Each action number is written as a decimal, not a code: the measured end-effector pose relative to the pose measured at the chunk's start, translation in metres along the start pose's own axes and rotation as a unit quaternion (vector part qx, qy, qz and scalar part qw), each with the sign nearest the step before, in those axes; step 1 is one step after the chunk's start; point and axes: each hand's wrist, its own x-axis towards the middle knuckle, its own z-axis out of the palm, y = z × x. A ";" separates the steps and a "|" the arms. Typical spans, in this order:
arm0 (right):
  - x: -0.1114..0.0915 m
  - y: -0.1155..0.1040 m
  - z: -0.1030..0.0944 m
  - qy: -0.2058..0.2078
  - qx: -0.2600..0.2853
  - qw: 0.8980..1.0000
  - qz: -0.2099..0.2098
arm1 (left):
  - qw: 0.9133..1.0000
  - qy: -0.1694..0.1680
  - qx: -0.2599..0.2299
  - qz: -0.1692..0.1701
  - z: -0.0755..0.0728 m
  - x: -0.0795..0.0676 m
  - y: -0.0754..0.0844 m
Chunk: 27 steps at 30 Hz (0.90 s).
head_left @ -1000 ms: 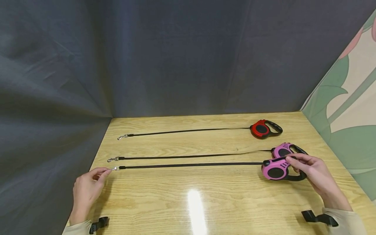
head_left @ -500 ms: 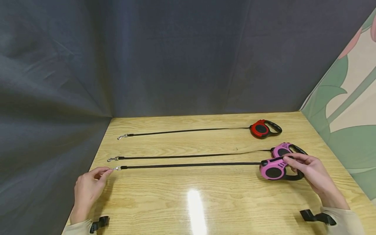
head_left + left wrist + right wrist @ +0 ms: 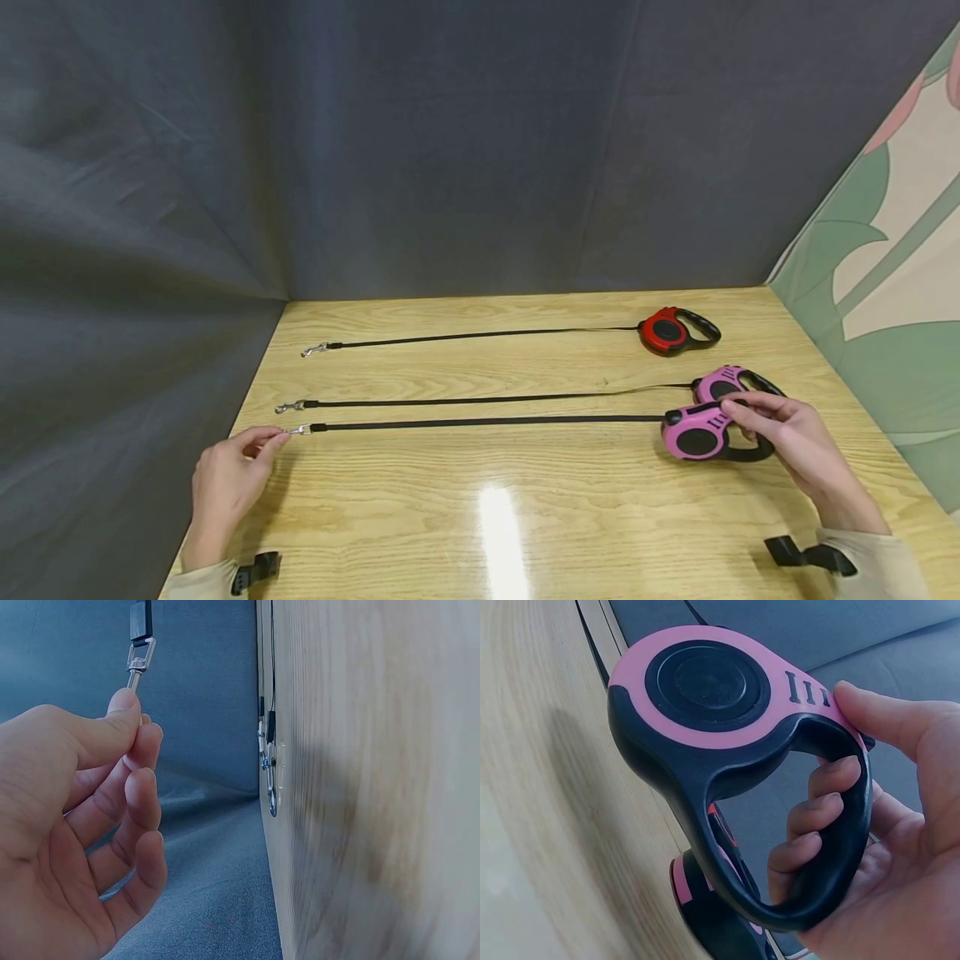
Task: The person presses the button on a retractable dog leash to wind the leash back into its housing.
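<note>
My right hand [image 3: 802, 446] grips the nearer pink leash [image 3: 693, 442], left hand [image 3: 228, 483] pinches its clip [image 3: 300, 430], both raised, my side of the red leash [image 3: 665, 329]. Likely step: strap [image 3: 480, 422] stretched; next probably calls for even lowering.

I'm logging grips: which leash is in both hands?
The front pink retractable leash: left hand pinches its clip, right hand grips its handle. The other pink leash and red leash lie unheld.

Pale wooden tabletop [image 3: 390, 517] — dark curtain [image 3: 450, 158]
</note>
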 end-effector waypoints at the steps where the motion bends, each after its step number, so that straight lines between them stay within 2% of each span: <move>1: 0.000 0.000 0.000 0.000 -0.002 1.000 0.001 | 1.000 -0.001 -0.001 0.000 0.000 0.000 0.000; 11: 0.001 -0.002 0.001 -0.001 -0.010 1.000 0.011 | 1.000 -0.002 0.002 -0.002 0.003 0.000 0.001; 27: 0.001 0.000 0.004 -0.003 0.014 1.000 0.001 | 1.000 0.002 0.000 0.011 0.002 0.001 0.000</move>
